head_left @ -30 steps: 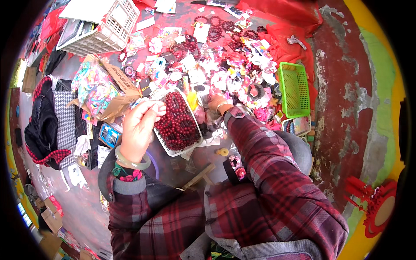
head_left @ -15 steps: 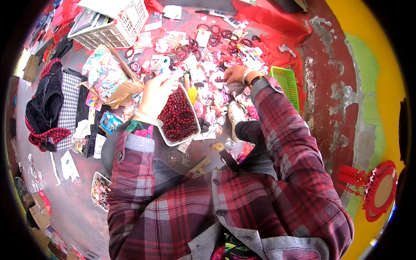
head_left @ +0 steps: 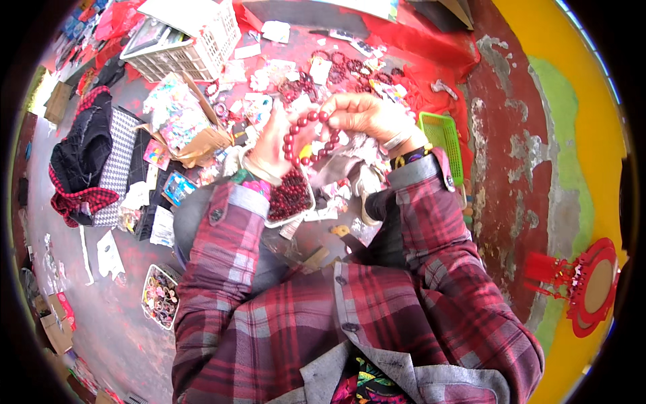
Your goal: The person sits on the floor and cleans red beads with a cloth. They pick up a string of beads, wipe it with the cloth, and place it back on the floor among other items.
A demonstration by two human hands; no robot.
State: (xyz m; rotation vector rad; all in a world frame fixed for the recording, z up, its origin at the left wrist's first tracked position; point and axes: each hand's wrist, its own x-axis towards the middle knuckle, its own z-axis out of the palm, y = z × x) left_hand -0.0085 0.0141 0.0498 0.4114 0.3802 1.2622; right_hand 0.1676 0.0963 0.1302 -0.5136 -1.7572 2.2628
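Observation:
In front of me my right hand (head_left: 367, 118) pinches a bracelet of round dark red beads (head_left: 312, 116) between thumb and fingers. The loop hangs spread in a ring. My left hand (head_left: 270, 141) is just behind its left side, fingers stretched out and pale in the glare; whether it touches the beads is hard to make out. Below the left wrist stands a white tray (head_left: 311, 198) filled with loose-looking dark red beads (head_left: 289, 195), partly covered by my forearm. Beyond the hands lie more dark red bead bracelets (head_left: 340, 71) among small packets.
A green plastic basket (head_left: 441, 148) stands to the right by the peeling wall (head_left: 505, 135). At left are an open cardboard box (head_left: 208, 138), a white crate (head_left: 202, 54) and a black jacket with red checks (head_left: 84, 155). A small white basket of trinkets (head_left: 147, 286) sits near my left elbow.
My right hand has come left from the pile with the beads and now meets my left hand. The left hand has turned and moved slightly right. The view has shifted a little.

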